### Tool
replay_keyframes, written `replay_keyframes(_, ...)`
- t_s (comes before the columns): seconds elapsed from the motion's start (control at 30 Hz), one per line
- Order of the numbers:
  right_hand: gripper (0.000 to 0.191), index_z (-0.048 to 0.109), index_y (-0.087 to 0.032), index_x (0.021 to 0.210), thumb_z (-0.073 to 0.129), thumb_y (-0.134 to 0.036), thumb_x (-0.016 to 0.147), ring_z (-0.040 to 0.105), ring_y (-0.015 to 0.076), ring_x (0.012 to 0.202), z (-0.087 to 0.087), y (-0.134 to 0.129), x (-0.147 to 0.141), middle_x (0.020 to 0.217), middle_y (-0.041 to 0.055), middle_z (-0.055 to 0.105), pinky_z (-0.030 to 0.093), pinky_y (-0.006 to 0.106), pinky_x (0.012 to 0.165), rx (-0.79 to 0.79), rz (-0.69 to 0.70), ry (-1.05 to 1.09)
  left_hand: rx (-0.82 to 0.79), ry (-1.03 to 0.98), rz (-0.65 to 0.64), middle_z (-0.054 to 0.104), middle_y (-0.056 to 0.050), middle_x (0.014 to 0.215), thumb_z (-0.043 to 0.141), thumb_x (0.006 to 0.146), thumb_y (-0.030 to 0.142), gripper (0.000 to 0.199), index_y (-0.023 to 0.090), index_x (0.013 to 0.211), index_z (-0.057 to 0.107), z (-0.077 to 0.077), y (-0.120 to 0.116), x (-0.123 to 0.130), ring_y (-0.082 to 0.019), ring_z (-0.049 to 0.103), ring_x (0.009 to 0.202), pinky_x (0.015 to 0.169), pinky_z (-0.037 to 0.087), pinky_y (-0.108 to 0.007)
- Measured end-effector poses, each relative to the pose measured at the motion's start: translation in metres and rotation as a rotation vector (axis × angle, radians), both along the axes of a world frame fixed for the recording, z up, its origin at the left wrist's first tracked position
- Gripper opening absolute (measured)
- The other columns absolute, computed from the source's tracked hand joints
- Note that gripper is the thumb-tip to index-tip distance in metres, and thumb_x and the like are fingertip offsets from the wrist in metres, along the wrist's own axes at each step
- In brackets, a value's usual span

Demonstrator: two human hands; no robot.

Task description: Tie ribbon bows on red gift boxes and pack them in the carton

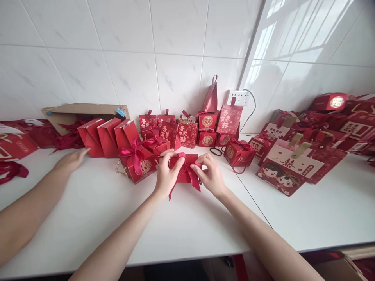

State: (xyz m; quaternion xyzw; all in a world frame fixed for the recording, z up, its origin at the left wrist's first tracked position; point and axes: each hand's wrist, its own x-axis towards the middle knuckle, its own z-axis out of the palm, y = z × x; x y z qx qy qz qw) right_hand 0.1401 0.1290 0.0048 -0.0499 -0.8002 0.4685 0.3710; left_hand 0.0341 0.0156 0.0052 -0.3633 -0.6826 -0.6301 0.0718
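Bow (185,170), on the red box (191,158) on the table (187,230), lies midway between left hand (167,171) and right hand (211,173), neither nearer; it spreads sideways, each side pinched between one hand's thumb and fingers.

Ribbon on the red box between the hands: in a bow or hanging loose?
The ribbon is in a bow: looped between left hand and right hand, two tails below. Tightness: cannot tell.

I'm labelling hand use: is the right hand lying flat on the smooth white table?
No: the right hand pinches the glossy red ribbon bow on the small red box, opposite the left hand.
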Motion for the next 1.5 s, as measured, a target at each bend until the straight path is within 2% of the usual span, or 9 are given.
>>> replay_keyframes(0.17,0.032,0.046,-0.021,0.068,0.055,-0.048,0.080,0.049,0.0124,0.064,-0.001,0.001,-0.002,0.077,0.0007,0.048,0.044,0.024,0.049,-0.228,-0.072,0.009,0.053,-0.053,0.053,0.054,-0.007,0.116,0.052,0.081,0.032,0.012,0.021,0.077,0.050,-0.004,0.001,0.003,-0.022,0.050,0.112,0.096,0.038,-0.036)
replay_keyframes(0.43,0.044,0.041,-0.020,0.065,0.061,-0.059,0.072,0.044,0.0092,0.051,0.004,0.003,-0.002,0.061,-0.0040,0.046,0.038,0.022,0.042,-0.558,0.076,-0.095,0.079,-0.139,0.037,0.055,-0.004,0.122,0.042,0.081,0.027,0.017,0.021,0.066,0.047,-0.008,-0.002,0.007,-0.022,0.048,0.115,0.098,0.036,-0.035)
replay_keyframes(0.67,0.044,0.042,-0.019,0.062,0.069,-0.054,0.066,0.041,0.0071,0.051,0.007,0.008,-0.001,0.062,-0.0053,0.043,0.035,0.020,0.043,-0.741,0.219,-0.115,0.071,-0.195,0.120,0.060,-0.004,0.112,0.042,0.083,0.028,0.017,0.022,0.080,0.057,-0.008,-0.001,0.008,-0.020,0.054,0.102,0.093,0.040,-0.032)
replay_keyframes(0.87,0.039,0.041,-0.019,0.063,0.069,-0.046,0.066,0.040,0.0070,0.052,0.005,0.006,-0.003,0.063,-0.0048,0.042,0.031,0.020,0.046,-0.896,0.273,-0.099,0.082,-0.243,0.181,0.060,-0.003,0.096,0.041,0.083,0.029,0.020,0.022,0.068,0.051,-0.014,0.001,0.007,-0.017,0.053,0.086,0.084,0.043,-0.029)
replay_keyframes(0.97,0.040,0.042,-0.019,0.066,0.066,-0.051,0.067,0.041,0.0078,0.053,0.000,0.009,-0.005,0.065,-0.0043,0.043,0.032,0.021,0.046,-0.853,0.246,-0.089,0.087,-0.234,0.153,0.059,-0.004,0.108,0.044,0.081,0.030,0.017,0.021,0.069,0.052,-0.015,0.001,0.004,-0.018,0.053,0.090,0.086,0.043,-0.030)
replay_keyframes(1.17,0.050,0.042,-0.020,0.078,0.064,-0.064,0.065,0.043,0.0086,0.058,-0.002,0.010,-0.001,0.074,-0.0032,0.047,0.036,0.021,0.046,-0.448,0.177,-0.143,0.087,-0.244,0.068,0.060,-0.004,0.100,0.043,0.083,0.032,0.016,0.021,0.075,0.052,-0.012,-0.004,0.001,-0.019,0.055,0.100,0.090,0.042,-0.032)
replay_keyframes(1.33,0.049,0.044,-0.021,0.087,0.063,-0.061,0.066,0.051,0.0136,0.076,0.002,0.009,0.001,0.091,0.0021,0.051,0.042,0.023,0.052,-0.415,0.173,-0.176,0.114,-0.276,0.069,0.058,-0.002,0.097,0.046,0.082,0.030,0.012,0.023,0.091,0.046,-0.014,-0.002,-0.003,-0.017,0.057,0.095,0.085,0.045,-0.030)
replay_keyframes(1.43,0.048,0.046,-0.021,0.097,0.065,-0.055,0.068,0.053,0.0162,0.086,0.001,0.009,0.001,0.106,0.0055,0.053,0.045,0.025,0.059,-0.401,0.184,-0.211,0.111,-0.301,0.025,0.058,-0.004,0.105,0.046,0.080,0.028,0.030,0.025,0.109,0.043,-0.014,-0.001,-0.006,-0.017,0.058,0.097,0.084,0.047,-0.030)
replay_keyframes(1.5,0.043,0.046,-0.022,0.096,0.062,-0.053,0.071,0.055,0.0152,0.080,-0.001,0.010,-0.001,0.101,0.0043,0.055,0.044,0.025,0.057,-0.400,0.144,-0.228,0.079,-0.320,-0.018,0.059,-0.004,0.104,0.048,0.077,0.027,0.042,0.025,0.118,0.044,-0.013,-0.003,-0.010,-0.018,0.059,0.097,0.083,0.048,-0.032)
